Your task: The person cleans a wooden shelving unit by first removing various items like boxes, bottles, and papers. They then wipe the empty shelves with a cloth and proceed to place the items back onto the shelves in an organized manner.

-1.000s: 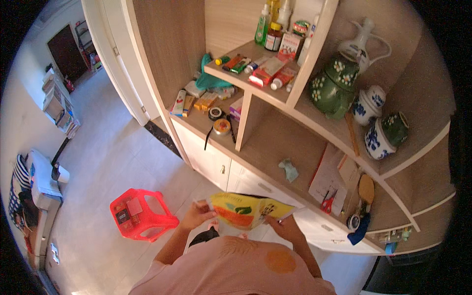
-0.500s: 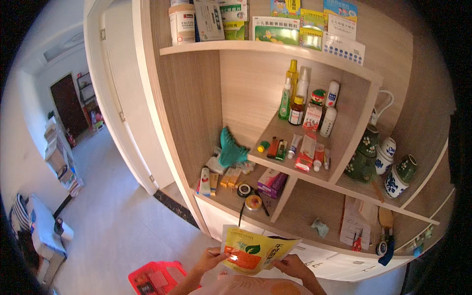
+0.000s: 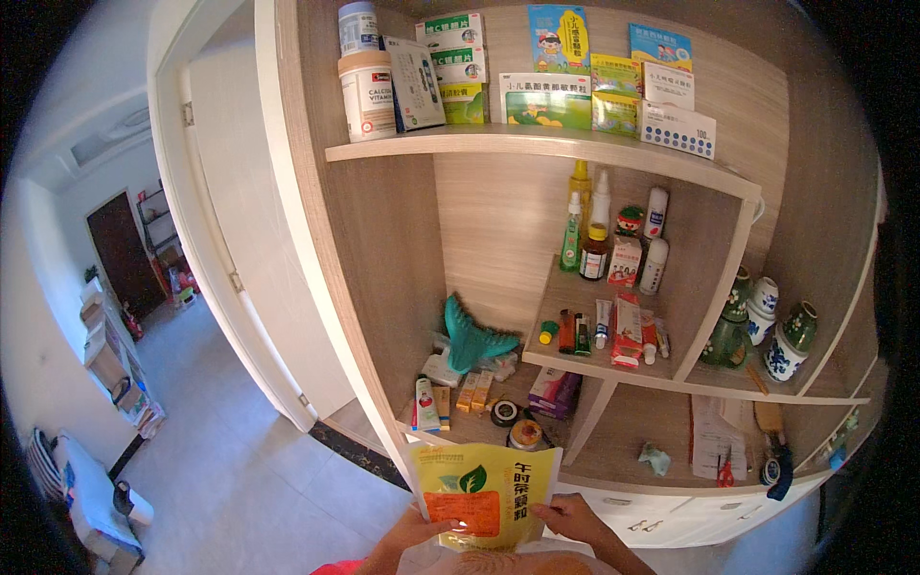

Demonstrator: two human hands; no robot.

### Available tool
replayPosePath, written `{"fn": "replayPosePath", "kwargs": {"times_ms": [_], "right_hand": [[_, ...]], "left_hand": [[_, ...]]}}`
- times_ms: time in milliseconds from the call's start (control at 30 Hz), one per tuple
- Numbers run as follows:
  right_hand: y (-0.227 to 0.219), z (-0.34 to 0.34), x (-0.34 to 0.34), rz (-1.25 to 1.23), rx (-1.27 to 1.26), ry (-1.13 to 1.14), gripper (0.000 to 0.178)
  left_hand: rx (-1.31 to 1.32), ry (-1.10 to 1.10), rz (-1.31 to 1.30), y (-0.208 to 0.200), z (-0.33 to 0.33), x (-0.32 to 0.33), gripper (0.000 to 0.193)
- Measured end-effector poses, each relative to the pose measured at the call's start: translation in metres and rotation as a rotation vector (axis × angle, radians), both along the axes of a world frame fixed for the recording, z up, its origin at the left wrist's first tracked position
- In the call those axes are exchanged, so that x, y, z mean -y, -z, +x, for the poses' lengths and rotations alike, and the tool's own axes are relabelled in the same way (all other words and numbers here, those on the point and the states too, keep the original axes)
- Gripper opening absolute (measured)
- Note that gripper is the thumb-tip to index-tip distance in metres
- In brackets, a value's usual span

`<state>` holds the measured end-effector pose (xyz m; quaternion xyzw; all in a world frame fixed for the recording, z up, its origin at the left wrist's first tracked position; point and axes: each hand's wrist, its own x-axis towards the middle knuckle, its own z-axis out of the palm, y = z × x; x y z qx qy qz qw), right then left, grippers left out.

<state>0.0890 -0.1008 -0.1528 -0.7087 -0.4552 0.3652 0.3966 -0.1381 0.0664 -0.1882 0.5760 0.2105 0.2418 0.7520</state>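
A yellow pouch with a green leaf and an orange panel is held upright before me, its printed front facing me. At its lower left edge, my left hand is closed with the thumb on the front. My right hand grips the lower right edge the same way. Just past the pouch's top, a round yellowish jar and a small dark-lidded jar stand on the low shelf. Beside them lies a purple box. My fingers behind the pouch are hidden.
Medicine boxes and stacked tubs line the upper shelf. Bottles and tubes fill the middle one. A teal tail-shaped item lies lower left. Patterned jars stand at right; red scissors lie below.
My view has tilted up, showing more of the upper shelf. The pouch has turned from slanted to upright and faces me more squarely, still in both hands.
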Motion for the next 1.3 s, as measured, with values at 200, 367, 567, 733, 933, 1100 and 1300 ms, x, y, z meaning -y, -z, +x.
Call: {"fn": "replayPosePath", "kwargs": {"times_ms": [200,367,567,733,933,1100,1300], "right_hand": [[0.015,0.007,-0.01,0.071,0.111,-0.024,0.039],[-0.001,0.008,-0.009,0.16,0.053,-0.161,0.034],[0.005,0.009,-0.009,0.016,-0.046,-0.31,0.033],[-0.001,0.005,-0.005,0.015,-0.06,-0.366,0.04],[-0.004,0.013,-0.006,0.096,0.161,-0.362,0.039],[-0.008,0.016,0.003,0.1,0.071,-0.345,0.04],[-0.032,0.03,0.024,0.123,0.093,-0.238,0.038]], "left_hand": [[0.016,-0.052,0.011,-0.002,0.0,0.002,0.026],[-0.039,-0.192,0.015,0.0,-0.012,0.01,0.024],[-0.125,-0.151,0.076,-0.018,-0.013,0.019,0.026],[-0.116,-0.179,0.024,-0.001,-0.012,0.017,0.023],[-0.164,-0.317,0.063,-0.01,0.005,0.006,0.011],[-0.204,-0.203,0.196,-0.029,0.021,0.003,0.005],[-0.044,-0.045,0.183,-0.049,0.051,-0.007,0.016]]}}
